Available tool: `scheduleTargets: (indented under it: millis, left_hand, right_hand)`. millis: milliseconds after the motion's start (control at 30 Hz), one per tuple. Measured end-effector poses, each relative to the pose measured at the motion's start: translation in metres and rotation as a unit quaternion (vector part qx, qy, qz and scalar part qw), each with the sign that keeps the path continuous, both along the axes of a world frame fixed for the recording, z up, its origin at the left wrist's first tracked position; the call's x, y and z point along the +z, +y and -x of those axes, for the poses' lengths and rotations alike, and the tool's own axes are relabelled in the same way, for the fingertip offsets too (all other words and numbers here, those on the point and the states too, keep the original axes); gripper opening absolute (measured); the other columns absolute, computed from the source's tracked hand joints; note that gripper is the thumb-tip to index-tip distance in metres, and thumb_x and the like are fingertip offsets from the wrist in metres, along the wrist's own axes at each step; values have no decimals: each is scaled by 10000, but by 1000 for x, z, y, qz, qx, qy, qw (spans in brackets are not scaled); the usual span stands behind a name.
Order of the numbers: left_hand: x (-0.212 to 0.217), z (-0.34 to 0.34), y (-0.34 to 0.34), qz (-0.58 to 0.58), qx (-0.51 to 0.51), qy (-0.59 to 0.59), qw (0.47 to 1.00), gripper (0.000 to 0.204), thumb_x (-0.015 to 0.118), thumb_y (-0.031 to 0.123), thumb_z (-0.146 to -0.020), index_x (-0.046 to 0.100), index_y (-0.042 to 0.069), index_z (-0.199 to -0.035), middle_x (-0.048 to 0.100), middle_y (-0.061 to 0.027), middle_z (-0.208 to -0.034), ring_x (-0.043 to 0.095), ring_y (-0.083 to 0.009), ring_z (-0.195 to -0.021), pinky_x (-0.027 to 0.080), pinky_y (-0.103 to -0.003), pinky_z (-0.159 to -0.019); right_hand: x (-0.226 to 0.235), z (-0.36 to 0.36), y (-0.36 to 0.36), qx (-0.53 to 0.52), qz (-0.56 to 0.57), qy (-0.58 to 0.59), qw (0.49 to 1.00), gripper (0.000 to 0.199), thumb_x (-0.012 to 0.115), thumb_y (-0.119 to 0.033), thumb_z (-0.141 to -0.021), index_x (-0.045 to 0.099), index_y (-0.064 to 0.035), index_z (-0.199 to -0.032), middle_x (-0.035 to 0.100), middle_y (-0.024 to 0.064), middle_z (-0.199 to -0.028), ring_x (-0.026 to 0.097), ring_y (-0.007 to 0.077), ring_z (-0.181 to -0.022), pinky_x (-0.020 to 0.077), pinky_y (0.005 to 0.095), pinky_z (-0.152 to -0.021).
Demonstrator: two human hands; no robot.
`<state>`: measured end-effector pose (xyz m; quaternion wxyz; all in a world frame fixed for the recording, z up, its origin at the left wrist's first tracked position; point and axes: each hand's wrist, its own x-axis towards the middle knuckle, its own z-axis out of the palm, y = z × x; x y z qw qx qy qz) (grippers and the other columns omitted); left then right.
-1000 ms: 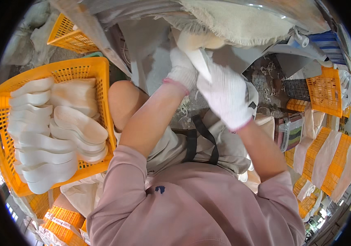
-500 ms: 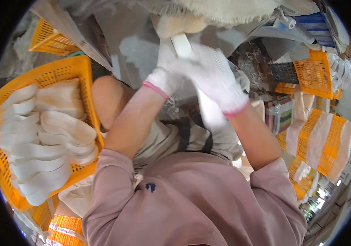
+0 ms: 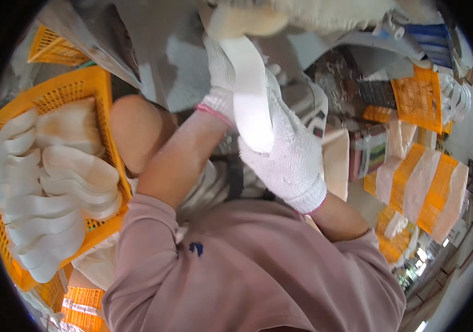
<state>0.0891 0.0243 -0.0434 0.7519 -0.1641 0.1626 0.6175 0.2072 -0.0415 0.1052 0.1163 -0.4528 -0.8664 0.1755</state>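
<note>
A long, curved white shoe sole point(image 3: 250, 94) is held out in front of my body. White knit gloves with pink cuffs cover both hands. My right hand point(image 3: 289, 152) grips the sole's near end, its thumb side along the edge. Behind the sole's left side, my left hand point(image 3: 221, 72) is closed on its far part, with most fingers hidden. The sole's far tip meets or overlaps a cream, rounded, blurred pad or wheel point(image 3: 244, 22); I cannot tell whether they touch.
To my left, an orange crate point(image 3: 81, 83) holds several stacked white soles point(image 3: 79, 169). A fuzzy, fringed whitish covering point(image 3: 325, 16) hangs over the far edge. More orange crates point(image 3: 417, 105) stand at the right, with striped bundles point(image 3: 419, 185) below them.
The sole has turned so its broad white face shows. My right hand has moved nearer my body to the sole's near end. My left hand stays at the far part.
</note>
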Motion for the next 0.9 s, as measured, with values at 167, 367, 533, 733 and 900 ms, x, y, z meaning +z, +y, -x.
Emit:
scheduleTargets:
  millis: [167, 367, 533, 733, 900]
  left_hand:
    - [0, 5, 27, -136, 21, 175, 975, 450, 548, 409, -1076, 636, -8, -1222, 661, -165, -940, 670, -340, -862, 604, -540, -847]
    - [-28, -14, 11, -359, 16, -72, 930, 717, 467, 591, -1087, 532, -24, -1451, 608, -265, -1410, 615, -412, -1302, 526, -569, -1123]
    - [-34, -8, 4, -223, -22, -29, 974, 757, 437, 641, -1079, 530, -7, -1460, 589, -286, -1450, 593, -428, -1339, 512, -586, -1132]
    - [-27, 17, 25, -308, 39, -4, 951, 558, 474, 427, -1112, 521, -8, -1458, 602, -235, -1452, 611, -403, -1312, 535, -555, -1113]
    - [-6, 37, 19, -103, 110, 118, 981, 560, 370, 541, -1080, 640, 69, -1208, 720, -160, -1081, 709, -350, -973, 603, -472, -908]
  right_hand:
    - [2, 11, 28, 88, -173, -51, 980, 692, 785, -266, -785, 622, -93, -1435, 747, 132, -1240, 755, 325, -857, 577, 436, -770]
    - [9, -6, 11, 140, -175, -85, 971, 628, 779, -225, -838, 623, -48, -1420, 674, 196, -1394, 710, 343, -1164, 572, 435, -990]
    - [6, -12, 10, 125, -144, -90, 978, 644, 847, -255, -795, 670, -34, -1373, 718, 178, -1322, 689, 364, -1227, 503, 438, -1106]
    - [-17, 3, 38, 45, -106, 27, 993, 619, 862, -272, -780, 689, -69, -1339, 757, 184, -1188, 747, 373, -1039, 603, 448, -888]
    - [-21, 23, 52, 6, -71, 81, 994, 509, 870, -372, -815, 752, -65, -1204, 788, 170, -1000, 782, 351, -882, 626, 410, -777]
